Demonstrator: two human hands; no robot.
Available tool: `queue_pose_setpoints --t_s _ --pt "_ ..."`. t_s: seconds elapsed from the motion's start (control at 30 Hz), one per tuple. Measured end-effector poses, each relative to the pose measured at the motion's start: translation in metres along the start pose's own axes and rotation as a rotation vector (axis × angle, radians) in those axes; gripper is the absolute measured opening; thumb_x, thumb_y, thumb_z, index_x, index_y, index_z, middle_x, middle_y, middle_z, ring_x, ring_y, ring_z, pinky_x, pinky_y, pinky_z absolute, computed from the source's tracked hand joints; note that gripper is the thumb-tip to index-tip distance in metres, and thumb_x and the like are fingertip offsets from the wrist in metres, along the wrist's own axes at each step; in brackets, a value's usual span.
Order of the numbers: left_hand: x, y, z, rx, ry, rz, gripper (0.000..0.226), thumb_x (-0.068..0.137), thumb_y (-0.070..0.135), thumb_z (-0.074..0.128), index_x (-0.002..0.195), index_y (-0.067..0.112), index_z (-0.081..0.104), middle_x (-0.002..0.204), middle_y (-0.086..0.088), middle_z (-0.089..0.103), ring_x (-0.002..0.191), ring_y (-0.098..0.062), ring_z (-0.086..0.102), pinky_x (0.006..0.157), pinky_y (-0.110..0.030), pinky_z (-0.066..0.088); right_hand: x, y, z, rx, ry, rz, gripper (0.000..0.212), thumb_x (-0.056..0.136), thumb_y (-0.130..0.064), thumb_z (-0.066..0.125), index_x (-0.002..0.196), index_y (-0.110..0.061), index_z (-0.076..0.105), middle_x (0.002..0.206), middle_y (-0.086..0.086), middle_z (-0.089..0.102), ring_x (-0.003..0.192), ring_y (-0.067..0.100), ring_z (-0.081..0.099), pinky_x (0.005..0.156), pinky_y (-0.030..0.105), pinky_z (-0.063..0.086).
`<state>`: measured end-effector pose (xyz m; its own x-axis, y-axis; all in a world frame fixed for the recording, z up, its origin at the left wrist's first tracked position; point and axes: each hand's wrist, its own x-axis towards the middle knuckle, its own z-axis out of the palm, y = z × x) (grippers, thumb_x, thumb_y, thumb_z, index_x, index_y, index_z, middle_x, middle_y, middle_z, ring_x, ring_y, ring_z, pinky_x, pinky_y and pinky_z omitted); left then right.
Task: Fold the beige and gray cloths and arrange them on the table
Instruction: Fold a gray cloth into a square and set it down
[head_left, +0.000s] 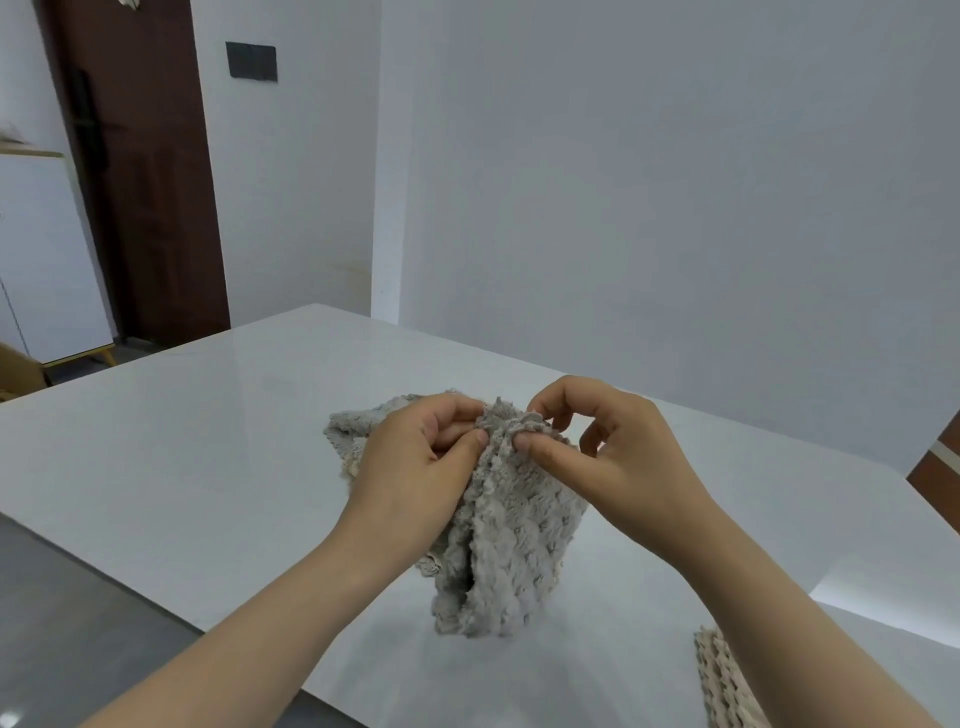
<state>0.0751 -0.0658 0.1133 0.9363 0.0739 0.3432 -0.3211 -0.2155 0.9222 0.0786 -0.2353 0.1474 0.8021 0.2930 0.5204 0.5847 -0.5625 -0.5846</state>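
Observation:
A fluffy gray cloth (506, 545) hangs bunched above the white table (208, 467), its lower end touching the tabletop. My left hand (415, 462) pinches its top edge on the left and my right hand (613, 457) pinches the same edge on the right, thumbs nearly meeting. Behind my left hand part of a cloth (353, 431) lies on the table; I cannot tell whether it is the same cloth or another one. A beige cloth (722, 680) lies flat near the table's front right, half hidden by my right forearm.
The table's left edge runs diagonally past gray floor (78, 623). A brown door (140, 182) and white cabinet (47, 260) stand at the far left. A white wall backs the table. A brown chair back (940, 467) shows at the right edge.

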Motion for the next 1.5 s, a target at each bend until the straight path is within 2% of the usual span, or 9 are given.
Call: queue_pose_setpoints --t_s 0.3,0.43,0.73,0.87,0.93,1.1,1.27,1.37,1.5 --pt "-0.008 0.008 0.0 0.021 -0.053 0.046 0.015 0.092 0.023 0.056 0.1 0.031 0.067 0.087 0.006 0.073 0.082 -0.006 0.066 0.075 -0.021 0.053 0.001 0.005 0.006 0.002 0.053 0.042 0.006 0.082 -0.031 0.072 0.082 -0.027 0.067 0.084 -0.012 0.068 0.088 0.006 0.059 0.074 0.021 0.043" --pt "-0.012 0.01 0.001 -0.03 -0.122 0.039 0.023 0.087 0.019 0.065 0.098 0.038 0.061 0.097 0.015 0.072 0.092 0.008 0.064 0.08 -0.011 0.05 0.002 0.006 0.005 0.005 0.073 0.038 0.005 0.082 -0.028 0.072 0.083 -0.026 0.068 0.082 -0.016 0.068 0.087 0.004 0.06 0.072 0.019 0.044" --pt "-0.009 0.01 -0.007 -0.008 -0.048 0.09 0.029 0.089 0.006 0.06 0.101 0.032 0.065 0.095 0.016 0.073 0.091 0.003 0.067 0.082 -0.023 0.055 -0.004 0.02 -0.005 -0.055 -0.017 0.093 0.015 0.08 -0.045 0.07 0.085 -0.032 0.066 0.085 -0.014 0.068 0.092 0.0 0.061 0.079 0.017 0.041" --pt "-0.007 0.011 -0.014 -0.031 -0.034 0.125 0.027 0.09 0.006 0.059 0.105 0.029 0.062 0.09 0.009 0.075 0.083 -0.025 0.069 0.08 -0.044 0.056 -0.01 0.033 -0.014 -0.152 -0.088 0.132 0.028 0.075 -0.061 0.064 0.089 -0.037 0.063 0.089 -0.014 0.065 0.092 0.0 0.058 0.081 0.019 0.045" --pt "-0.005 0.011 -0.017 -0.037 -0.02 0.137 0.028 0.09 0.006 0.059 0.105 0.029 0.06 0.085 0.006 0.075 0.082 -0.034 0.065 0.078 -0.044 0.054 -0.012 0.035 -0.017 -0.181 -0.115 0.136 0.028 0.072 -0.065 0.061 0.089 -0.042 0.06 0.092 -0.016 0.063 0.094 -0.002 0.057 0.077 0.016 0.041" --pt "-0.001 0.006 -0.023 -0.006 0.029 0.174 0.028 0.088 0.007 0.062 0.102 0.03 0.055 0.082 0.0 0.073 0.077 -0.025 0.065 0.078 -0.037 0.051 -0.013 0.034 -0.02 -0.281 -0.156 0.086 0.024 0.07 -0.07 0.053 0.082 -0.049 0.052 0.088 -0.022 0.057 0.093 -0.006 0.053 0.074 0.014 0.036" --pt "-0.002 0.002 -0.027 0.172 0.039 0.301 0.021 0.089 0.002 0.057 0.084 0.023 0.055 0.066 -0.006 0.059 0.057 -0.022 0.05 0.055 -0.026 0.039 -0.012 0.034 -0.018 -0.29 -0.109 0.055 0.025 0.079 -0.057 0.063 0.086 -0.033 0.067 0.084 -0.018 0.06 0.091 -0.002 0.052 0.069 0.014 0.035" --pt "-0.001 0.0 -0.028 0.236 0.043 0.32 0.029 0.089 0.003 0.058 0.083 0.03 0.068 0.086 0.012 0.066 0.075 -0.01 0.06 0.063 -0.019 0.045 -0.012 0.035 -0.015 -0.235 -0.061 0.073 0.023 0.079 -0.054 0.065 0.087 -0.033 0.067 0.086 -0.015 0.063 0.091 0.0 0.055 0.071 0.014 0.036" --pt "0.0 0.0 -0.031 0.3 0.002 0.374 0.022 0.091 0.012 0.059 0.098 0.03 0.069 0.101 0.022 0.063 0.098 0.001 0.058 0.076 -0.004 0.041 -0.012 0.032 -0.012 -0.104 0.014 0.091 0.014 0.082 -0.041 0.07 0.078 -0.027 0.067 0.081 -0.008 0.069 0.086 0.009 0.064 0.079 0.033 0.052"
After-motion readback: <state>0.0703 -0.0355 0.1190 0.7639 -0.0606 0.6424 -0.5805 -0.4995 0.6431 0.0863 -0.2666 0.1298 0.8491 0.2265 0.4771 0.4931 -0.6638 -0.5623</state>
